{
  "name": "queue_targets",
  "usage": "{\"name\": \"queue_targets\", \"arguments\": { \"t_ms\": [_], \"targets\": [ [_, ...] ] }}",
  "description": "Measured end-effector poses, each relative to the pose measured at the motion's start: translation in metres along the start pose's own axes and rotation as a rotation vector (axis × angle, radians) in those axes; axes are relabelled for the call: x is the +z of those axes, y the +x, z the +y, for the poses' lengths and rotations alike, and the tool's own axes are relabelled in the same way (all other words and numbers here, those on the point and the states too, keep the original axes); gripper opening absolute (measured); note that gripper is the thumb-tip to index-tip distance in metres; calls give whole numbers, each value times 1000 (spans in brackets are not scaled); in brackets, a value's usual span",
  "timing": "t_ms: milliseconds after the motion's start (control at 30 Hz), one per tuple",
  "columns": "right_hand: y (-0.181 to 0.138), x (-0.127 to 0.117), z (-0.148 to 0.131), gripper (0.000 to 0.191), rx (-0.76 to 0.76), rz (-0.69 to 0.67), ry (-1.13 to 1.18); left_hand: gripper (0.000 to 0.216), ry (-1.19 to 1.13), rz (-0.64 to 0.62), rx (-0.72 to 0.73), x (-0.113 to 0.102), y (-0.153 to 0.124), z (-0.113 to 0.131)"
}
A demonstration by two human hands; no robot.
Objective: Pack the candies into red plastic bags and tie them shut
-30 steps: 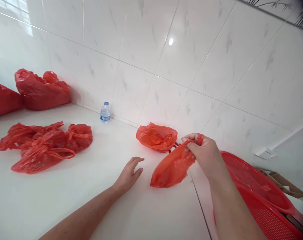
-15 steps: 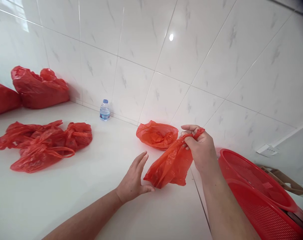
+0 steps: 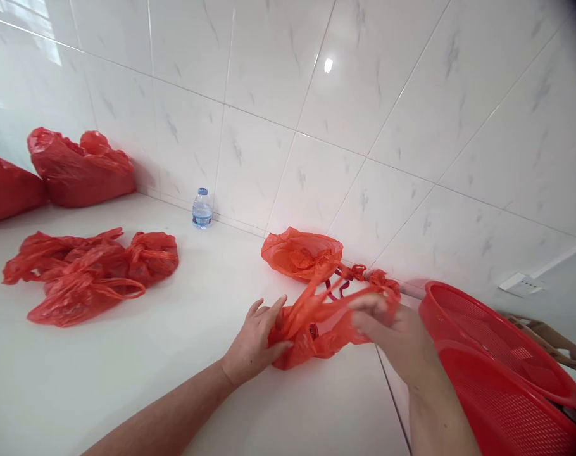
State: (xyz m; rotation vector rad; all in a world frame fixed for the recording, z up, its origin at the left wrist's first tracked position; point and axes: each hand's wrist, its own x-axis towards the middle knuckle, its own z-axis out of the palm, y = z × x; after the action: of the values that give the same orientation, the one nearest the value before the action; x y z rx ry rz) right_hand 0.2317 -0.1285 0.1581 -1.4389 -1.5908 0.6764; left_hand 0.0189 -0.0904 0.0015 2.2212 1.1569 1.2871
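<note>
My left hand (image 3: 252,342) is at the left end of a thin red plastic bag (image 3: 302,345), its thumb over the front and its fingers behind the edge. The bag sags between both hands, low over the white tabletop. My right hand (image 3: 395,332) pinches the bag's stretched upper part and handles on the right, its fingers blurred. Something small and dark shows inside the bag, too hidden to name. Just behind, against the wall, lies an open red plastic bag (image 3: 300,253). Dark red strips (image 3: 338,285) and crumpled red plastic (image 3: 383,278) lie beyond my right hand.
Several knotted red bags (image 3: 88,272) lie on the white table (image 3: 174,380) at left. Bulky red bags (image 3: 81,171) stand behind them. A small water bottle (image 3: 202,209) is by the tiled wall. Red perforated baskets (image 3: 501,392) stand beyond the table's right edge, near a wall socket (image 3: 521,284).
My left hand has closed in on the bag's left end. My right hand has moved lower and slightly right, spreading the bag's top, and uncovers the dark red strips behind.
</note>
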Motion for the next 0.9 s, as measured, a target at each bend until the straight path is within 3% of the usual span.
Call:
{"name": "queue_targets", "arguments": {
  "t_ms": [67,133,200,267,400,533,600,667,733,767,833,900],
  "targets": [
    [-1,-4,23,20,-96,269,167,41,-4,-16,-37,-1,1,1],
    [-1,-7,45,37,-195,412,307,18,-18,-18,-77,-2,2,3],
    [0,-7,61,67,-254,347,382,12,-65,-9,-134,-4,4,6],
    [-1,-1,68,87,-244,165,400,13,-164,1,-159,-7,4,9],
    [-1,21,63,98,-185,-61,462,51,-460,-41,-127,-10,3,16],
    [2,47,56,88,-81,-41,533,95,-645,-116,-249,-5,-2,13],
    [1,57,57,78,-1,-36,515,110,-620,-94,-266,-1,-3,11],
    [-3,65,58,60,56,-117,490,116,-578,-70,-271,2,-2,11],
    [-8,71,61,38,64,-227,462,104,-583,-102,-282,2,-1,13],
    [-10,74,63,31,59,-258,446,87,-603,-136,-292,2,0,15],
    [-13,77,68,25,73,-226,427,44,-673,-188,-329,0,1,19],
    [-13,75,74,23,124,-124,490,30,-770,-174,-392,-4,3,22]
  ]
}}
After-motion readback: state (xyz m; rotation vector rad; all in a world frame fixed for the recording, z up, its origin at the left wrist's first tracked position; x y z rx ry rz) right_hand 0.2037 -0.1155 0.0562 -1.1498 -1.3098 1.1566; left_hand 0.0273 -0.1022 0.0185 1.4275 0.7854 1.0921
